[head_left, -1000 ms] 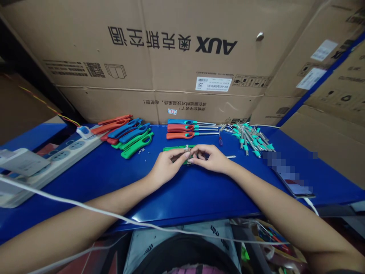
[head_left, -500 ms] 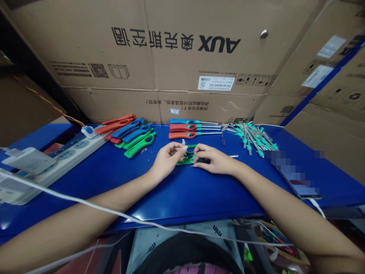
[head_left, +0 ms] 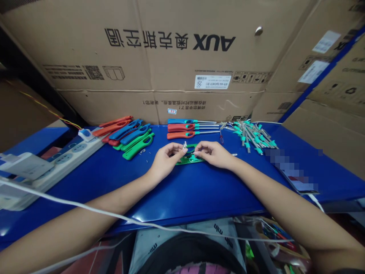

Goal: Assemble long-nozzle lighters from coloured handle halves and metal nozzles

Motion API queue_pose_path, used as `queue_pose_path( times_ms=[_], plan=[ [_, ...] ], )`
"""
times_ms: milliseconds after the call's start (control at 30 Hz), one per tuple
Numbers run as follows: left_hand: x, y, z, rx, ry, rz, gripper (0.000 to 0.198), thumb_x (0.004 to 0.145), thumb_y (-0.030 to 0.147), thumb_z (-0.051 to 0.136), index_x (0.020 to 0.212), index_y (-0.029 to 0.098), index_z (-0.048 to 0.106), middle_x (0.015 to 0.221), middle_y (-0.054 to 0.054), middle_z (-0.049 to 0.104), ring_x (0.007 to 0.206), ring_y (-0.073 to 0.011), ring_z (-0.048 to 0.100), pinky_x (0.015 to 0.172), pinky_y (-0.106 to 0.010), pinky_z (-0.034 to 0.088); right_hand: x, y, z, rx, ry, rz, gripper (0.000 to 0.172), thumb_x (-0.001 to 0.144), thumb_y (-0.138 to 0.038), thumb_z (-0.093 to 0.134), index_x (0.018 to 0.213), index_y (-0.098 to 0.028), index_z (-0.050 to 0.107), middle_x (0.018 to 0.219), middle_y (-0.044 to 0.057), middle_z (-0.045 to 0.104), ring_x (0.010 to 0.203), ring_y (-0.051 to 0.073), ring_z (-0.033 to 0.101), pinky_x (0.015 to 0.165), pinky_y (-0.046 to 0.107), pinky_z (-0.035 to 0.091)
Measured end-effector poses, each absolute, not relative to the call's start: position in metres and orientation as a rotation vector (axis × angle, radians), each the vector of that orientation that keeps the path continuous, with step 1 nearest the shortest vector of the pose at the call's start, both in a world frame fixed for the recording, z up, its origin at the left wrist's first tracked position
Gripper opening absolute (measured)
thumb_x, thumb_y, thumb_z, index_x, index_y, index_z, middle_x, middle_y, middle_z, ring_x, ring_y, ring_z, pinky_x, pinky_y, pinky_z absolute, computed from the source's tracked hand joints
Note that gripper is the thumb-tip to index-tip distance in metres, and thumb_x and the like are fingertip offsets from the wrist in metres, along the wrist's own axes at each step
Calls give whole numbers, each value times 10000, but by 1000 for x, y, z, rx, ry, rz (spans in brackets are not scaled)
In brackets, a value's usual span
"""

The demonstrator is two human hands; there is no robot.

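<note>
My left hand (head_left: pixel 166 160) and my right hand (head_left: pixel 214 153) meet over a green lighter handle shell (head_left: pixel 189 158) that lies flat on the blue table (head_left: pixel 176 190). The left fingertips pinch a small clear part (head_left: pixel 184 145) just above the shell. The right fingers are curled and press on the shell's right end. A thin metal tube (head_left: pixel 234 155) sticks out from behind the right hand.
A pile of red, blue and green handle shells (head_left: pixel 128 134) lies at the back left, three finished lighters (head_left: pixel 188 128) at the back middle, and several metal tubes with teal tips (head_left: pixel 252 136) to the right. A white power strip (head_left: pixel 54 163) sits far left. Cardboard boxes (head_left: pixel 171 57) wall the back.
The green shell has been turned and now lies flat under both hands. The left hand has lifted the small clear part slightly; the right hand shifted a little towards the shell's right end.
</note>
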State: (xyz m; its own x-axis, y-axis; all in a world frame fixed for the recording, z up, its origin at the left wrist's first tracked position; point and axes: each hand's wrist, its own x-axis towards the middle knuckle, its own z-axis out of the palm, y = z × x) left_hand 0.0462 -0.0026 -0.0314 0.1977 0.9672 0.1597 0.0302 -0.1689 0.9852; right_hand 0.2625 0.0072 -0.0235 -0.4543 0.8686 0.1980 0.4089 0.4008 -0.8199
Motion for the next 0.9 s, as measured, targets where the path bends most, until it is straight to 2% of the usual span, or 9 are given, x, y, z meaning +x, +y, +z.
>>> queue_pose_path(
  times_ms=[200, 367, 467, 700, 900],
  plan=[
    [45, 1, -39, 1574, 993, 1126, 371, 744, 456, 770, 929, 141, 702, 840, -52, 703, 755, -152, 641, 691, -267, 534, 261, 10, -24, -1108, -1858, 1290, 384, 810, -511, 708, 893, -152, 596, 505, -64, 535, 411, 72, 454, 410, 199, 381],
    [45, -4, -41, 1765, 1022, 1123, 288, 809, 409, 714, 952, 160, 699, 890, -64, 716, 809, -175, 661, 716, -283, 539, 263, 16, -23, -1040, -1760, 1435, 445, 715, -491, 804, 904, -130, 627, 602, -41, 596, 463, 67, 516, 413, 194, 442],
    [45, -6, -39, 1835, 1039, 1116, 265, 822, 395, 701, 955, 165, 697, 901, -66, 721, 814, -181, 669, 712, -285, 542, 265, 17, -22, -1042, -1753, 1454, 460, 718, -494, 802, 939, -116, 659, 576, -44, 596, 438, 62, 495, 408, 197, 428],
    [43, -3, -41, 1879, 1069, 1110, 260, 812, 383, 710, 957, 167, 714, 898, -71, 727, 806, -186, 671, 696, -288, 541, 266, 16, -22, -1074, -1757, 1385, 432, 750, -515, 769, 900, -114, 706, 512, -69, 521, 389, 36, 364, 371, 195, 256],
    [42, -2, -42, 1894, 1084, 1114, 254, 793, 366, 724, 956, 171, 731, 882, -66, 731, 779, -181, 667, 666, -281, 526, 265, 16, -20, -1047, -1834, 1327, 385, 736, -497, 777, 813, -123, 733, 655, -24, 616, 513, 53, 413, 484, 217, 325]
  ],
)
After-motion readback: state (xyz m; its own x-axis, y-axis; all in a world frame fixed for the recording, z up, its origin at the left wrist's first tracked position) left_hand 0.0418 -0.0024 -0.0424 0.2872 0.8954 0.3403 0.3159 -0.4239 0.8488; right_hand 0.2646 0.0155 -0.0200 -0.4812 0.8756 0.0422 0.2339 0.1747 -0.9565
